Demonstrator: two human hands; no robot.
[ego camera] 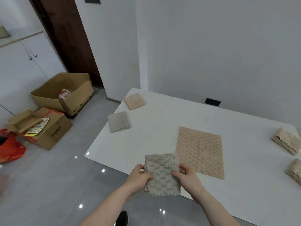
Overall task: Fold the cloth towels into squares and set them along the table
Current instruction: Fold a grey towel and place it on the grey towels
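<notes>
A: Where is the grey towel [162, 174]?

B: Held up off the white table [244, 168], over its near edge, already folded into a small square. Both hands have it. The left hand [140, 177] pinches its left edge, thumb on top and fingers curled behind. The right hand [185, 176] pinches the right edge the same way.

A: What lies closest to it?

B: A beige towel [201, 152], spread open and flat on the table, just beside the held one on its right and a little farther back. It is not folded.

A: Any towels already set down?

B: Two along the left edge of the table. A grey square [119, 121] sits nearer, and a beige square [134, 101] lies beyond it near the far corner. They are close but apart.

A: And the right side?

B: A beige stack [287, 141] of folded towels by the right edge, with a second stack [294, 171] nearer, partly cut off by the frame.

A: Off the table?

B: Grey tile floor to the left. A big open box [63, 92] stands by the dark door [68, 35], a flatter box [44, 128] with papers on it sits in front, and a red bag [11, 148] lies at the far left. White cabinets [24, 62] run behind them
</notes>
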